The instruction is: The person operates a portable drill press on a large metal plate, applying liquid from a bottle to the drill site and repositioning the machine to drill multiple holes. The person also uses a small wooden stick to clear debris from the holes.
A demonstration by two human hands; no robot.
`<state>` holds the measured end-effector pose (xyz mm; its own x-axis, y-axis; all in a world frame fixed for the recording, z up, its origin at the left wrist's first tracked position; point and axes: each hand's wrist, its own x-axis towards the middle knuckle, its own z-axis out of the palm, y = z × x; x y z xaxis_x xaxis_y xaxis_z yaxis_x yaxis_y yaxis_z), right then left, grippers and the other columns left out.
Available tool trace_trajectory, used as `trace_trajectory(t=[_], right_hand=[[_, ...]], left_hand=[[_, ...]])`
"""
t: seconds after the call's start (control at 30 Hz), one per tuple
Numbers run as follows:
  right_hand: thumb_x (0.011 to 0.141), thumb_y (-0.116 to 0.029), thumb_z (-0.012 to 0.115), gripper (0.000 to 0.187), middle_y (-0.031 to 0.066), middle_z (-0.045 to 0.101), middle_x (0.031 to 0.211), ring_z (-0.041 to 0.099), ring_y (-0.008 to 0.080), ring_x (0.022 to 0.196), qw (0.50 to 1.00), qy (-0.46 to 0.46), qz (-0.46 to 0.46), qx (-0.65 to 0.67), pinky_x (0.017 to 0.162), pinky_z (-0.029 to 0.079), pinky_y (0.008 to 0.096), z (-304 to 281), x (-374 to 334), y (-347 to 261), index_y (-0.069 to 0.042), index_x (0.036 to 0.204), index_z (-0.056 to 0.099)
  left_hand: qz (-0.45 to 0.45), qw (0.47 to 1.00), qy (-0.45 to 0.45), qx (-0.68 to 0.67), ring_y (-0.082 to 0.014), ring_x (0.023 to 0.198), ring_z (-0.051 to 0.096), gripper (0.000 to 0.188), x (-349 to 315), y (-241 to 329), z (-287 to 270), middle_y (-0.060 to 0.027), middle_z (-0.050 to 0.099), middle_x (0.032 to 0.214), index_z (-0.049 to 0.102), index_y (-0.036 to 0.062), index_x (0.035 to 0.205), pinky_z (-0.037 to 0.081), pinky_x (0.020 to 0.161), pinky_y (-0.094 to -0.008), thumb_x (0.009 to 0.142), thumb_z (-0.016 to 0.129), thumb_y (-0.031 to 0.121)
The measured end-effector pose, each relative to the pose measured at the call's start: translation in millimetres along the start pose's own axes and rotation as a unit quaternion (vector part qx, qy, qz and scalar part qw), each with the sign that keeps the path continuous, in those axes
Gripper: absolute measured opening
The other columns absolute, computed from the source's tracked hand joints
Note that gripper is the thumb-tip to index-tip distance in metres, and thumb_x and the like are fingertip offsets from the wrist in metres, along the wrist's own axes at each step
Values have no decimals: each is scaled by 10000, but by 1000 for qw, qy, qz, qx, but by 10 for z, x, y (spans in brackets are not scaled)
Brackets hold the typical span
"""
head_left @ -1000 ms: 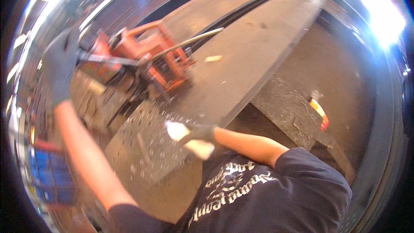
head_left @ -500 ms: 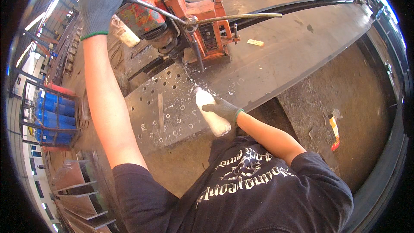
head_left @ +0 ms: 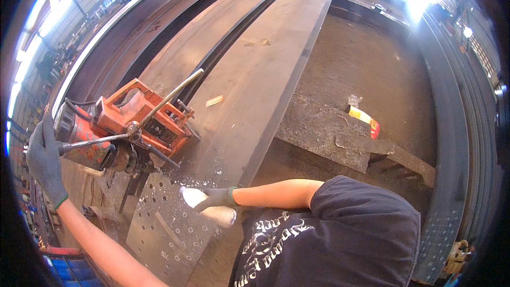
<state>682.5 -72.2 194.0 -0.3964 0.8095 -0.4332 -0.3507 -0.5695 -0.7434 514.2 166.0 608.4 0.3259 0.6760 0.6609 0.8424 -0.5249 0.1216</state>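
With the view swung, control is kept, the lever [head_left: 100, 141] seemingly still grasped by the left hand [head_left: 45, 160], the bottle [head_left: 193, 196] by the right hand [head_left: 217, 198].

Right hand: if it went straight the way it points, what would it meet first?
Past the bottle it holds, the right hand would probably meet the perforated plate; depth is unclear.

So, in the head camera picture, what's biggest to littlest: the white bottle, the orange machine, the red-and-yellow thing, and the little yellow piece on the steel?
1. Orange machine
2. White bottle, partly covered by the right hand
3. Red-and-yellow thing
4. Little yellow piece
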Motion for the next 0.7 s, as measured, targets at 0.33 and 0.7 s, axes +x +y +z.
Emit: trace_trajectory(t=[0.33, 0.7], right_hand=[[900, -441, 757, 556, 96, 719, 1024, 718, 219, 861, 994, -34, 73, 70, 739, 610, 406, 37, 112, 100, -31, 1254, 633], [914, -363, 766, 554, 66, 726, 1095, 703, 170, 873, 996, 83, 5, -30, 759, 589, 332, 241, 156, -142, -4, 1315, 636]], left_hand=[[66, 991, 44, -107, -105, 610, 698, 343, -23, 43, -7, -58, 694, 845, 760, 29, 1186, 525, 537, -310, 1082, 626, 328], [154, 981, 114, -13, -228, 831, 758, 343, 27, 107, -109, -150, 762, 970, 784, 71, 1160, 565, 746, -365, 1053, 648, 368]])
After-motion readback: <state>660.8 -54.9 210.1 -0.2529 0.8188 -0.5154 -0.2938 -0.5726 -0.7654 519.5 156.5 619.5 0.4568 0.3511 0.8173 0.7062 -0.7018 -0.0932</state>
